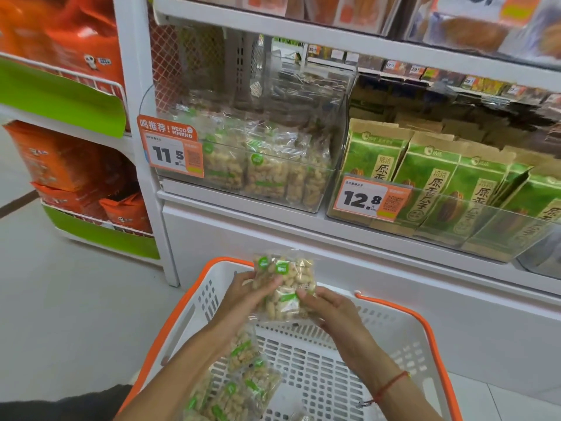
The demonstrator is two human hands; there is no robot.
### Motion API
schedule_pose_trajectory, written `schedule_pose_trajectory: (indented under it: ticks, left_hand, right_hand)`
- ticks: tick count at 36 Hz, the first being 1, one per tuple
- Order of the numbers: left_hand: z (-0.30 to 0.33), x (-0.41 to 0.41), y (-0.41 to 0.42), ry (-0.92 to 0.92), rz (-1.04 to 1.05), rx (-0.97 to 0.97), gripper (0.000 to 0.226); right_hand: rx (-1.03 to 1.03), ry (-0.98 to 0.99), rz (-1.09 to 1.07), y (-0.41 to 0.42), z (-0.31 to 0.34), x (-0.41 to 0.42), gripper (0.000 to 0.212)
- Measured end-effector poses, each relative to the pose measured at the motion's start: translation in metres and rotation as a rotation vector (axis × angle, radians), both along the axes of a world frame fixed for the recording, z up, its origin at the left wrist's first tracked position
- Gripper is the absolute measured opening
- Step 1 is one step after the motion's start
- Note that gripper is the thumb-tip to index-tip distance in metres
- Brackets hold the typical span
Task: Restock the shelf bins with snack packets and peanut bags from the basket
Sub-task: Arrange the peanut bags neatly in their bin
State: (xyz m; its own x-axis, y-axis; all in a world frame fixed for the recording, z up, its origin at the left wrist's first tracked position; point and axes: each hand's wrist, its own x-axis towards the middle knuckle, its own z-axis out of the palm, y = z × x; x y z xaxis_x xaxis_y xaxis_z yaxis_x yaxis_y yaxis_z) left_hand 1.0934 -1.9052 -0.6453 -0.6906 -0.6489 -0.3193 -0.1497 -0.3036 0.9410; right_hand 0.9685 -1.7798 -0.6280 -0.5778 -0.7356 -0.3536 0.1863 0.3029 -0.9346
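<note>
White shelf (243,208) carrying a clear bin (331,177) of peanut bags (267,174) at left, an orange 11.5 price tag (170,153) hanging on its front; just beside it at right, a clear bin (501,226) holding upright green packets (431,177), tagged 12.8 (368,200); pale floor (60,299) below, bearing the white, orange-rimmed basket (394,326).

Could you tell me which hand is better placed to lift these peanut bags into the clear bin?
Probably the left hand: it grips the clear peanut bags and sits nearer the clear plastic bin, up and left. The right hand pinches only their lower edge.
</note>
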Motion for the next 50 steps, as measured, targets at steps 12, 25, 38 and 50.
schedule_pose_trajectory:
  ticks: [12,25,38,50]
  left_hand:
    - [0.077,0.011,-0.029,0.217,0.107,-0.468,0.043]
    - [0.185,0.027,-0.148,-0.028,0.314,-1.231,0.053]
    - [0.172,0.01,-0.25,-0.074,0.813,-1.23,0.048]
    - [0.154,-0.008,-0.271,-0.099,0.869,-1.279,0.057]
  right_hand:
    - [-0.195,0.441,0.177,-0.059,0.079,0.003,0.048]
    - [-0.425,0.385,0.353,-0.176,0.202,0.022,0.047]
    - [-0.157,0.042,0.221,-0.274,0.209,-0.05,0.052]
    - [-0.255,0.092,0.075,-0.374,0.2,-0.091,0.023]
